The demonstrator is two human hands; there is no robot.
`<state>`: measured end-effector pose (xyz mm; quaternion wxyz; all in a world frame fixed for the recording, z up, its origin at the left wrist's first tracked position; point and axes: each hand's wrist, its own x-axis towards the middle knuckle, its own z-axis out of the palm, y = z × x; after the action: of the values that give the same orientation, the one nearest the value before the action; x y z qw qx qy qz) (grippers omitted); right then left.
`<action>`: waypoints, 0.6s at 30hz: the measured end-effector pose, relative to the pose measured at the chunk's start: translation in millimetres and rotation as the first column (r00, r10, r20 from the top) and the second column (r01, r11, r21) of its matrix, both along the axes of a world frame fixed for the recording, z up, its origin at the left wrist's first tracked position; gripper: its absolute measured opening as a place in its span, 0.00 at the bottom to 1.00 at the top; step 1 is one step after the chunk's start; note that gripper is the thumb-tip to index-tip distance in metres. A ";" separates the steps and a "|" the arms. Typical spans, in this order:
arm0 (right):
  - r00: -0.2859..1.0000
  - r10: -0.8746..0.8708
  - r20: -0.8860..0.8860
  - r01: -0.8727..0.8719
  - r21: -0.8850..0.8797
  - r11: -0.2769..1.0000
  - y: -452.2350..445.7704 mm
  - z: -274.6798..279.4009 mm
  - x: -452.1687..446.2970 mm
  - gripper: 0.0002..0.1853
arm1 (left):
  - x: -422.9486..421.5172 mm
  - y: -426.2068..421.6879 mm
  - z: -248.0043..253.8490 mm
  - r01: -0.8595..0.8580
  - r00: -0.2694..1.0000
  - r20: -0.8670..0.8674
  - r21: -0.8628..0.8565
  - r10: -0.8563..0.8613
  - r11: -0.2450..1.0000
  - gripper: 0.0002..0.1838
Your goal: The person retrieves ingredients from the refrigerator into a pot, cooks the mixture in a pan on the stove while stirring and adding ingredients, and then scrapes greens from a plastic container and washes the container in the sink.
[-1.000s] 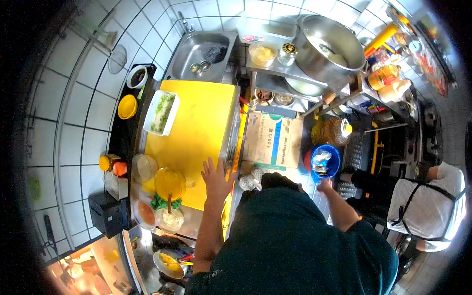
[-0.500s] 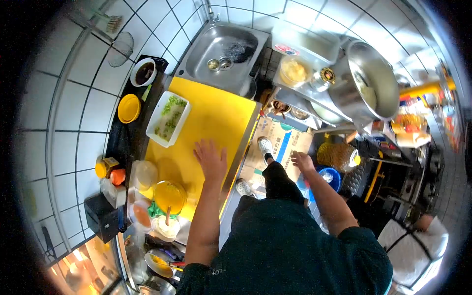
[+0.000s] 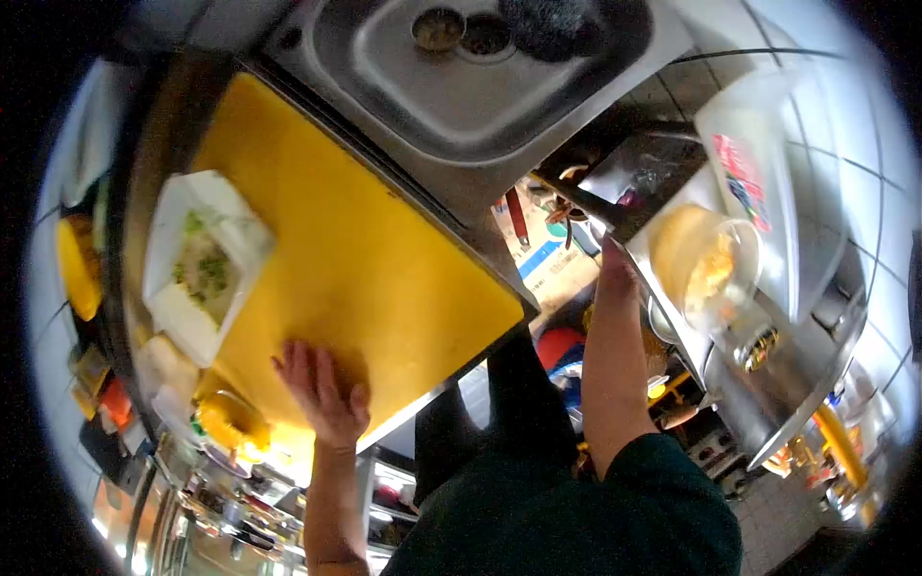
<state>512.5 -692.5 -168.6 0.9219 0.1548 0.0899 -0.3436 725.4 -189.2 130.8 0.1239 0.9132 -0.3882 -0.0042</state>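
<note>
My left hand [image 3: 327, 396] rests with fingers spread on the near part of a yellow cutting board [image 3: 365, 250]. Nothing is held in it. To its upper left, a white rectangular tray [image 3: 245, 228] with chopped greens inside stands on the board. My right arm stretches forward, and my right hand [image 3: 618, 261] is at the edge of a metal shelf, right of the board. Its fingers are blurred and partly hidden there, so what they touch or hold does not show.
A steel sink [image 3: 413, 110] lies beyond the board, with a dark scrubber [image 3: 547, 24] in it. At right, the shelf bears a clear tub [image 3: 744, 259] with yellowish food and a large translucent bin [image 3: 802, 202]. A yellow bowl [image 3: 232, 424] sits left of my left hand.
The view has moved closer to the sink and board and turned. My right hand has gone from beside my body forward to the shelf edge. My left hand stays over the board.
</note>
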 end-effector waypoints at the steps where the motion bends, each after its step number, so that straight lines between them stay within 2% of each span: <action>1: 1.000 0.027 0.005 -0.027 -0.021 0.999 -12.3 -2.6 5.8 0.17 | 0.9 0.9 0.8 0.003 1.000 -0.023 0.001 -0.003 1.000 0.34; 4: 0.997 0.074 0.030 -0.072 -0.050 0.996 -37.2 -5.1 10.5 0.21 | 2.9 -2.0 2.5 -0.015 0.997 -0.074 0.029 0.017 0.999 0.34; 11: 0.991 0.077 0.105 -0.068 -0.085 0.994 -47.7 -6.5 -10.9 0.31 | 4.8 -4.1 2.8 -0.011 0.999 -0.050 0.075 0.014 0.997 0.35; 12: 0.999 0.008 0.041 -0.006 -0.045 0.999 -43.2 -2.2 -16.1 0.30 | 4.6 -2.6 2.0 -0.010 0.999 -0.047 0.077 0.014 0.997 0.35; 15: 0.998 -0.024 -0.056 0.023 -0.007 1.000 -45.0 7.7 -17.5 0.24 | 2.1 -0.8 3.0 -0.028 0.999 -0.040 0.115 0.032 0.993 0.35; 18: 0.995 -0.052 -0.081 0.045 -0.086 0.995 -42.3 39.2 20.8 0.19 | 0.3 2.5 5.5 -0.043 0.996 -0.071 0.133 0.053 0.990 0.35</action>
<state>533.3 -734.8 -129.4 0.9145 0.1035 0.1096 -0.3754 725.7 -186.6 136.2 0.0780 0.9277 -0.3601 -0.0607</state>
